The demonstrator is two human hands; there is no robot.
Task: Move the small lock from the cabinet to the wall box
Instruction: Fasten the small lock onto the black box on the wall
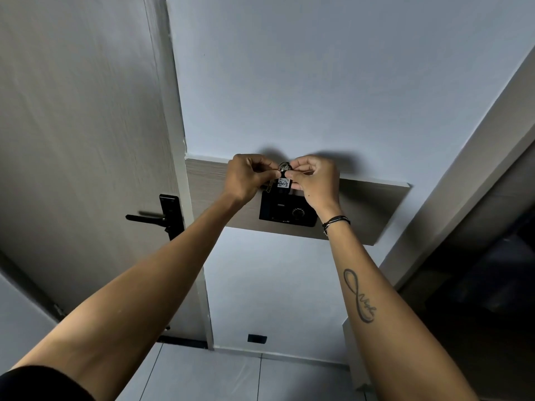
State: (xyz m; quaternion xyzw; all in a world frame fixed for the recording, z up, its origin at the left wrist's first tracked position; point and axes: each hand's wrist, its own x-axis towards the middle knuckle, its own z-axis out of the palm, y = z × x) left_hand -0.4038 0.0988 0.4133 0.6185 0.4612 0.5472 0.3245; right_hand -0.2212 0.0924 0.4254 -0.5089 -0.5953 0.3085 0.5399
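The small lock (284, 182) is black with a white handwritten label and a metal shackle on top. I hold it up against the wall, just above the black wall box (285, 212), which is mounted on a wooden panel (373, 204). My right hand (314, 182) pinches the lock's body from the right. My left hand (249, 178) pinches at the shackle side, and a brass-coloured key hangs below its fingers. The top edge of the wall box is hidden behind my hands.
A grey door (86, 140) with a black lever handle (150, 217) stands to the left. On the right is a dark doorway (486, 270) with a grey frame. A small black socket (257, 338) sits low on the wall above the tiled floor.
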